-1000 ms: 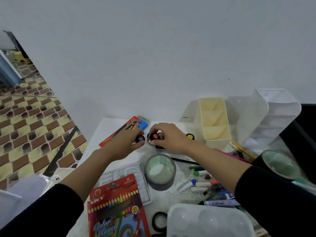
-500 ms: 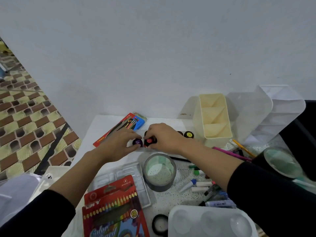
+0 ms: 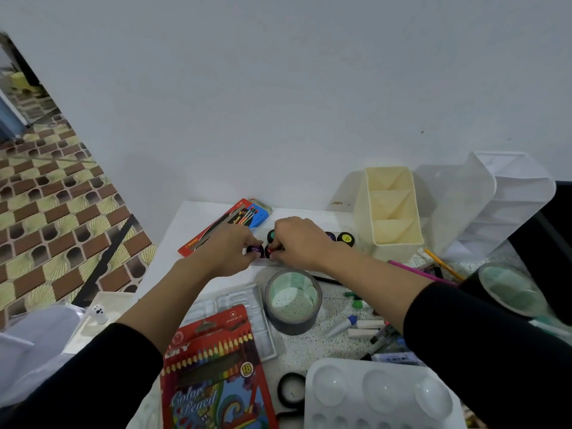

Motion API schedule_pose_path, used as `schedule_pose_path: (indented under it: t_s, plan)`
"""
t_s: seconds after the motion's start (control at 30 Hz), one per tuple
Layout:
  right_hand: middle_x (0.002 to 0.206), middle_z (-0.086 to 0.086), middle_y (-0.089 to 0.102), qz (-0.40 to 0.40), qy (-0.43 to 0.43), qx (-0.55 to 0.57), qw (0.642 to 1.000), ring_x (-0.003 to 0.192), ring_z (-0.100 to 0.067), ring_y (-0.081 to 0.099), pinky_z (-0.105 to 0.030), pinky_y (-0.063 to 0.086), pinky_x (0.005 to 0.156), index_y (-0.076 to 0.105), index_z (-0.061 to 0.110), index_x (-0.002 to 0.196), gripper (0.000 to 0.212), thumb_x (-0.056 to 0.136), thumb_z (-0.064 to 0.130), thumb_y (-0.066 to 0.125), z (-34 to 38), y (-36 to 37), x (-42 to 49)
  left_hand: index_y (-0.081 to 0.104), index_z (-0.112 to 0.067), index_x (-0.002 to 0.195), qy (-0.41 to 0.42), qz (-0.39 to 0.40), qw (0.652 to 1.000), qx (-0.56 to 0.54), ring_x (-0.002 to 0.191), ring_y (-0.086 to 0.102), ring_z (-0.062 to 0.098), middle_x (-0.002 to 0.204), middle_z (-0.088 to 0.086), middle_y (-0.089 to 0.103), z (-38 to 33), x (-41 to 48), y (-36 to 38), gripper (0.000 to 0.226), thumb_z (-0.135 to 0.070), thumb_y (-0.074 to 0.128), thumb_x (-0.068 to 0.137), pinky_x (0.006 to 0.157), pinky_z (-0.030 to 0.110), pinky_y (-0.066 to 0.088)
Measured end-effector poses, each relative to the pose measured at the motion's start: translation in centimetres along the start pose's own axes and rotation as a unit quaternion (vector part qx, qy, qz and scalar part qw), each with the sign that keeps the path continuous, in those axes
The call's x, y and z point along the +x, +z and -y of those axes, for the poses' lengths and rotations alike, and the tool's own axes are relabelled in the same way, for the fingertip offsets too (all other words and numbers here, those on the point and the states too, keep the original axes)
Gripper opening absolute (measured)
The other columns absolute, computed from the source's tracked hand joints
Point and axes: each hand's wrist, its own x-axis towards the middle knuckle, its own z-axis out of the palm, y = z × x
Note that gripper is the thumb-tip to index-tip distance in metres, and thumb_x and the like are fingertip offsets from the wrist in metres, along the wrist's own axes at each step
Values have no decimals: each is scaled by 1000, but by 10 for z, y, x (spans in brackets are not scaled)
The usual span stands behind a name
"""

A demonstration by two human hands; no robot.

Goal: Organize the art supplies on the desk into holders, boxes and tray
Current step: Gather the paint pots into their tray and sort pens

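Black sleeves (image 3: 93, 376), possibly knit, ending mid-forearm

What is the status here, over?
Left hand pinches purple pot. Right hand pinches red pot. Green pot and yellow pot sit in the same row. Tape roll near wrists, not blocking.

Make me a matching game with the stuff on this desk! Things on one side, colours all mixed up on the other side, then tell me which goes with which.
Things:
1. tape roll
2. pencil box
3. three-part holder
4. lid of the paint pot pinched by the left hand

Colours:
A. cream
B. purple
C. grey
D. red

Pairs: 1-C, 2-D, 3-A, 4-B.
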Motion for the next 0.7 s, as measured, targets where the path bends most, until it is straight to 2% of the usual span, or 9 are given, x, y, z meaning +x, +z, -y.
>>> schedule_pose_path:
  t_s: [0.07,0.13,0.2,0.3,0.37,0.43,0.5,0.6,0.7]
  plan:
    - [94,-4,64,-7,2,19,1000,89,-25,59,-37,45,71,76,14,92,21,90,33,68,-1,1,-4,73,-20,122,-15,1,1000,1,95,62,20,103,3,71,-4,-1,-2,29,-30,63,97,87,42,50]
    - [88,-5,66,-2,10,66,998,85,-24,60,-41,50,72,77,12,92,25,91,35,67,-4,-2,-11,69,-19,127,-26,-12,1000,-6,99,63,19,110,3,72,-8,-2,-2,33,-31,63,97,89,38,51]
    - [86,-4,69,-30,21,134,990,82,-20,61,-40,51,76,77,13,91,23,92,34,68,-9,-12,-23,70,-18,126,-19,-49,998,-28,99,64,17,110,2,73,-16,-5,-2,32,-28,65,96,89,32,49]
    - [91,4,69,-114,60,221,967,84,-11,64,-29,52,79,77,18,91,14,92,29,69,-19,-35,-50,76,-19,101,19,-99,992,-76,79,62,10,89,-2,70,-39,-7,-7,14,-27,68,94,73,25,43]
    - [87,8,69,-142,73,245,956,80,-6,64,-18,49,73,75,18,87,13,93,27,69,-26,-51,-74,74,-20,86,54,-116,985,-117,73,59,8,77,-6,67,-61,-6,-11,16,-32,66,94,68,25,41]
    - [83,11,69,-159,84,264,948,76,-4,64,-14,47,67,73,20,83,13,93,26,69,-34,-63,-98,72,-22,82,82,-125,976,-157,70,58,9,72,-8,63,-87,-6,-15,22,-40,62,91,66,26,43]
    - [82,13,69,-175,103,256,945,75,-2,63,-14,47,65,71,23,81,14,94,28,69,-46,-74,-125,72,-22,85,109,-113,971,-181,70,57,11,72,-8,61,-117,-4,-16,19,-39,64,92,66,26,45]
    - [79,16,66,-179,132,203,954,74,-3,62,-18,49,64,69,25,80,16,94,32,68,-68,-89,-167,71,-26,91,161,-54,967,-191,76,58,10,79,-9,63,-157,-2,-10,8,-33,68,94,69,23,47]
    - [75,14,66,-132,173,140,966,70,-6,62,-21,48,65,69,23,77,19,94,32,67,-94,-104,-209,72,-27,98,201,10,964,-172,81,60,6,86,-11,65,-185,4,4,10,-35,65,96,74,24,49]
